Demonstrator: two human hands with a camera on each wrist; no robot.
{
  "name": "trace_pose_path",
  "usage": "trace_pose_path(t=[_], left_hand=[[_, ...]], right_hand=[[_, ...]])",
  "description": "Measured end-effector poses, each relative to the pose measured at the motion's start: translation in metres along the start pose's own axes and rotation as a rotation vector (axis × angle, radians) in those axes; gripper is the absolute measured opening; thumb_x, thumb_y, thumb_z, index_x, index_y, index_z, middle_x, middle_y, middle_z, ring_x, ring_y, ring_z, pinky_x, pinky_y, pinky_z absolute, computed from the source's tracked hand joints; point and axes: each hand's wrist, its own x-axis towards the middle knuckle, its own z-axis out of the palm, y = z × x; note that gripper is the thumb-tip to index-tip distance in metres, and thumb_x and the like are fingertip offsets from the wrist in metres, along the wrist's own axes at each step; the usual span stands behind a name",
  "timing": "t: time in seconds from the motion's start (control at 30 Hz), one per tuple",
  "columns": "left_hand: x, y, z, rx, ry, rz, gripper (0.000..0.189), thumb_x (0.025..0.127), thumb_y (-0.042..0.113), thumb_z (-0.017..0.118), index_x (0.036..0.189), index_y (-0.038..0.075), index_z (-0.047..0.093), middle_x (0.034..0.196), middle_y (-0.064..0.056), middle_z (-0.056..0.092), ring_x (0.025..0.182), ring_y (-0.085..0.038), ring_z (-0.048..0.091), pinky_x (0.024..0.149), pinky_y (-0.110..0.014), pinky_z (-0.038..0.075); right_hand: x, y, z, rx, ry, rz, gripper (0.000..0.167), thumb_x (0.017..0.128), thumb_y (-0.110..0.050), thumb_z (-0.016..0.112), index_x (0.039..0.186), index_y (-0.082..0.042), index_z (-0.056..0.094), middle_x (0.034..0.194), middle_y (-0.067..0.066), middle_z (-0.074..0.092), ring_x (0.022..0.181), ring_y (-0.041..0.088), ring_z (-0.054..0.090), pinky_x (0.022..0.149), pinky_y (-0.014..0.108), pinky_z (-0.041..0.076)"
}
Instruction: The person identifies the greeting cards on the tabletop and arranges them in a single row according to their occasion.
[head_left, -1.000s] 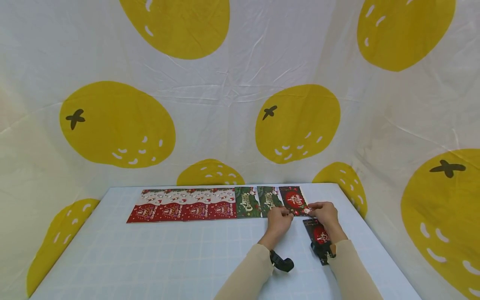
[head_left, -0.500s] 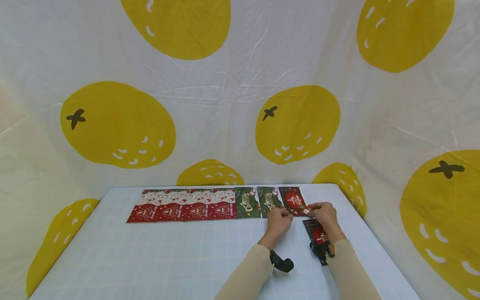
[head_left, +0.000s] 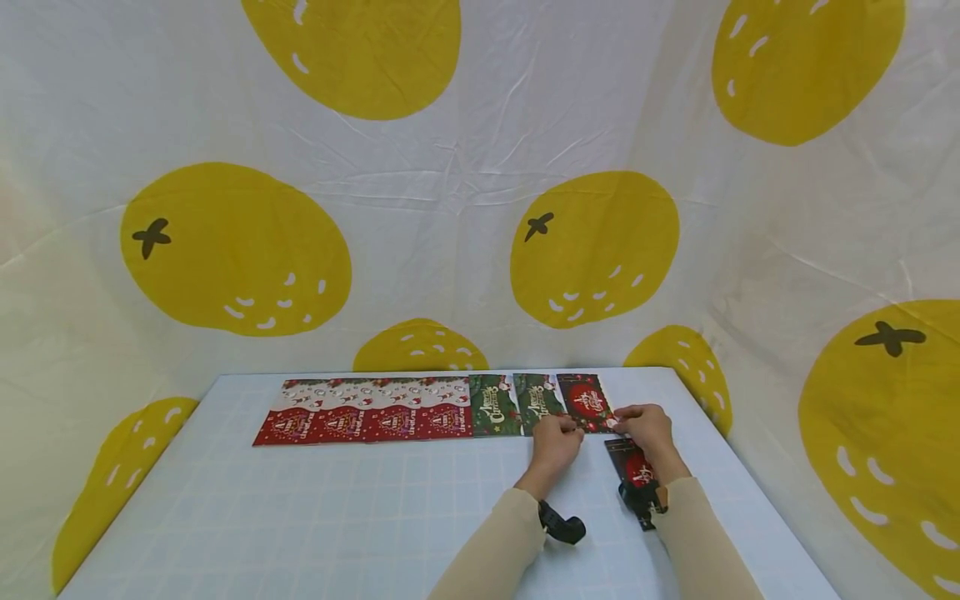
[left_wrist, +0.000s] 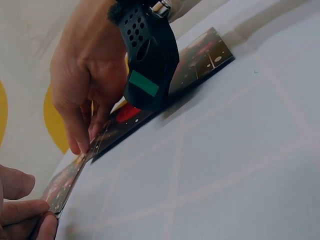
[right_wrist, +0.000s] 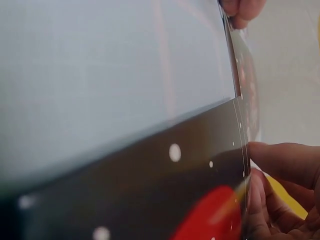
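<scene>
At the right end of a row of Christmas cards lies a dark card [head_left: 587, 398] with a red round print. My left hand [head_left: 555, 446] pinches its near left corner, overlapping the bottom of the green card [head_left: 538, 396] beside it. The near right corner is between the thumb and fingers of my right hand [head_left: 648, 432]. Under my right wrist, a second dark card [head_left: 636, 462] of the same design lies closer to me, partly hidden by the black wrist camera. In the left wrist view, both hands hold the row's dark card [left_wrist: 62, 187] at opposite ends.
Leftward the row continues with another green card [head_left: 493, 406] and several red-and-white cards [head_left: 392, 410], edges close or overlapping. They lie along the far edge of a pale checked table [head_left: 337, 517]. Behind it hangs a white curtain [head_left: 427, 250] printed with yellow fruit.
</scene>
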Motion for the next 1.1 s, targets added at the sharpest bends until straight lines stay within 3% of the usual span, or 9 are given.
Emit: trace_pose_path(t=[0.3, 0.6, 0.87, 1.1], left_hand=[[-0.0001, -0.0015, 0.0042, -0.014, 0.006, -0.011, 0.015, 0.089, 0.007, 0.079, 0.1, -0.004, 0.081, 0.106, -0.006, 0.078, 0.106, -0.023, 0.07, 0.088, -0.036, 0.058], [-0.002, -0.0025, 0.0054, -0.011, 0.013, 0.007, 0.016, 0.089, 0.005, 0.077, 0.099, -0.007, 0.08, 0.103, -0.007, 0.077, 0.102, -0.021, 0.07, 0.083, -0.033, 0.059], [0.0001, -0.0023, 0.004, -0.019, -0.006, -0.037, 0.017, 0.091, 0.008, 0.078, 0.103, -0.004, 0.081, 0.112, -0.008, 0.077, 0.112, -0.024, 0.069, 0.092, -0.037, 0.058], [0.0009, 0.0003, 0.0027, -0.03, 0.006, -0.065, 0.017, 0.09, 0.01, 0.079, 0.102, -0.003, 0.081, 0.109, -0.006, 0.076, 0.106, -0.021, 0.069, 0.086, -0.034, 0.059]], right_hand=[[0.0, 0.0023, -0.0003, -0.004, 0.008, 0.029, 0.03, 0.097, -0.004, 0.07, 0.126, 0.005, 0.071, 0.136, 0.031, 0.06, 0.118, 0.043, 0.053, 0.104, 0.059, 0.043], [-0.0003, 0.0058, -0.0007, 0.003, 0.006, 0.019, 0.029, 0.097, -0.004, 0.07, 0.125, 0.005, 0.071, 0.136, 0.031, 0.06, 0.116, 0.043, 0.054, 0.103, 0.058, 0.044], [0.0007, 0.0064, 0.0008, 0.007, -0.002, 0.004, 0.034, 0.097, -0.003, 0.07, 0.13, 0.005, 0.069, 0.139, 0.032, 0.059, 0.118, 0.043, 0.054, 0.105, 0.059, 0.044], [0.0002, 0.0039, 0.0003, 0.005, 0.0, -0.027, 0.034, 0.096, -0.003, 0.068, 0.129, 0.004, 0.07, 0.138, 0.031, 0.06, 0.12, 0.044, 0.054, 0.107, 0.06, 0.042]])
